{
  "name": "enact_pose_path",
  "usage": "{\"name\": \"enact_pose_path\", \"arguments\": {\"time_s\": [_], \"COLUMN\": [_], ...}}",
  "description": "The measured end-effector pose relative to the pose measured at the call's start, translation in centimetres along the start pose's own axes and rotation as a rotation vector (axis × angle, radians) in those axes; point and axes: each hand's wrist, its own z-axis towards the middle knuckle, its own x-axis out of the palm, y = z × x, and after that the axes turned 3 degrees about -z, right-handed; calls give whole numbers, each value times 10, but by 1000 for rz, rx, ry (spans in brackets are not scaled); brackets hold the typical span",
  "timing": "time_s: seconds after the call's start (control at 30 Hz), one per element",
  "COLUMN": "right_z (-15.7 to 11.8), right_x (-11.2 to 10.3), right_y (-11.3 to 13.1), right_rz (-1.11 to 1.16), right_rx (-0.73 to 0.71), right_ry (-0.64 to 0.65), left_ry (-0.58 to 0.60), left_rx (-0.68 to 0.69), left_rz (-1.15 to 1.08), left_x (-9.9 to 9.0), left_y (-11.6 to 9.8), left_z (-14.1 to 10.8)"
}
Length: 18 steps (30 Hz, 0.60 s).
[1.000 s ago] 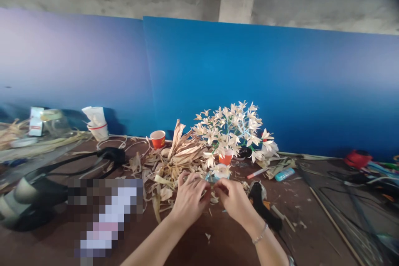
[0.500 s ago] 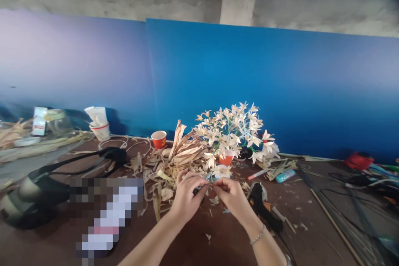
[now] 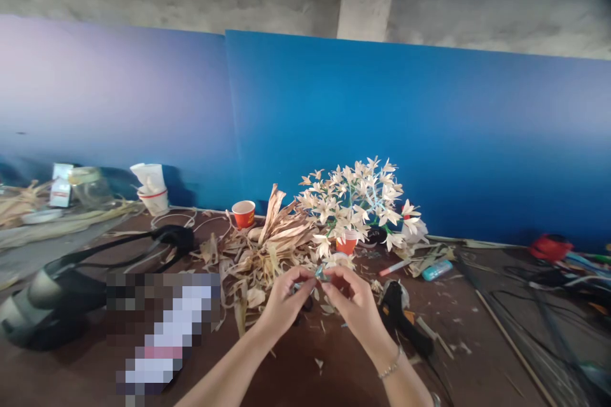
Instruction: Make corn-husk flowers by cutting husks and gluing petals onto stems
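My left hand and my right hand meet above the middle of the table, fingertips pinched close together. A tiny pale bluish piece shows between the fingertips, too small and covered to name. Just beyond them stands a bunch of cream-coloured flowers on green stems, its base in an orange paper cup. Left of the flowers lies a heap of dried husks. By my right wrist rests a black glue gun with an orange trigger.
A red paper cup stands at the back. To the left are black headgear with straps, a white cup and a glass jar. On the right lie a turquoise packet, a marker, cables and a red object.
Both hands have shifted slightly and their fingertips have come closer together. The right wrist has dropped a little. A pale bluish bit now shows between the fingers.
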Motion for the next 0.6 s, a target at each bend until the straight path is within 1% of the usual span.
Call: {"name": "enact_pose_path", "arguments": {"time_s": [0.1, 0.2, 0.3, 0.37, 0.43, 0.53, 0.6], "right_z": [-2, -2, -2, -2, -2, -3, -4], "right_x": [1, 2, 3, 4, 5, 7, 9], "right_y": [1, 1, 3, 4, 5, 5, 3], "right_rz": [-52, -91, -103, -96, -72, -28, 2], "right_rx": [-82, -170, -210, -205, -180, -95, -27], "right_ry": [3, 10, -12, -38, -54, -52, -49], "left_ry": [54, 76, 102, 130, 132, 108, 115], "left_rx": [-4, 12, -5, 2, 46, 123, 157], "left_rz": [33, 68, 71, 89, 167, 335, 399], "left_x": [-2, -3, -1, 0, 2, 3, 3], "left_y": [-1, -2, -4, -5, -7, -11, -14], "left_z": [1, 0, -1, -2, -3, -4, -4]}}
